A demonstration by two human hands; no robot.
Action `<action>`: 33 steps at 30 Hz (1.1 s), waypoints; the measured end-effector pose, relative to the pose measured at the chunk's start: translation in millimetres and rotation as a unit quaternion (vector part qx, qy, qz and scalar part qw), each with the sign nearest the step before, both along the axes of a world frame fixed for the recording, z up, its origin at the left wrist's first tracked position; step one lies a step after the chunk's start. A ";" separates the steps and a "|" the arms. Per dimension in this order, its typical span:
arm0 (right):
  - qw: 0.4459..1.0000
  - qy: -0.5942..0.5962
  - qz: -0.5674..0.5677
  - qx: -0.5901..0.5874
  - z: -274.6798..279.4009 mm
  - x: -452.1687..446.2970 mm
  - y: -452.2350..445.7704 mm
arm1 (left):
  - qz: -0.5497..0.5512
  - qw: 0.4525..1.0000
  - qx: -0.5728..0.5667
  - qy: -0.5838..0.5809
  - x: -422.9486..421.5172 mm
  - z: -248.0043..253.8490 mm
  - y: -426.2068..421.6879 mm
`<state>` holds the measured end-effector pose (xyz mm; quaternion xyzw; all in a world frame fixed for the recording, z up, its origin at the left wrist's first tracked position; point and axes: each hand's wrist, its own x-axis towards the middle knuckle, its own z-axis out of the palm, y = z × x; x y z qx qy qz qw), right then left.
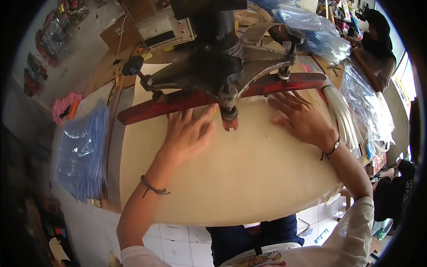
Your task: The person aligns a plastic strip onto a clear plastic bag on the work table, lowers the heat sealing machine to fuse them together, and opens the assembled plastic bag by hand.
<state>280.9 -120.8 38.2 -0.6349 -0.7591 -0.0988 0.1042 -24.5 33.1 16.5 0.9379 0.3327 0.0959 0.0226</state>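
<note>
We see a wooden table (101, 71) filling mid-room. Grey wall (95, 24) past its far left corner, plain, a few marks on it. Below the near edge we get a white floor (175, 244): square tiles, grey joints. Well out from the right edge, a tall bright opening (408, 75); we can't tell window from doorway. White light shows there, strongest on that side. Off the near left corner it's dim, too dark for us to read.

Left hand (189, 131) extends forward; right hand (306, 120) likewise (both palm-down).
</note>
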 end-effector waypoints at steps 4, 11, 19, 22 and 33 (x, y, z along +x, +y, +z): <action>0.999 -0.003 -0.034 -0.005 1.3 -5.5 -3.7 | -0.046 0.996 -0.068 -0.020 -8.7 10.1 2.4; 1.000 0.018 -0.021 -0.007 1.8 1.1 -6.9 | -0.099 0.995 -0.024 -0.020 -18.8 24.0 -2.2; 0.999 0.036 -0.017 0.018 -6.5 -1.1 -12.5 | -0.029 0.996 -0.081 0.015 -19.3 35.9 -20.7; 0.999 0.049 -0.007 0.021 -5.8 -1.8 -14.5 | -0.033 0.996 -0.083 -0.008 -17.6 33.5 -20.3; 0.997 0.068 0.023 0.032 -13.9 4.3 -11.3 | -0.013 0.998 -0.053 -0.004 -17.0 36.5 -21.2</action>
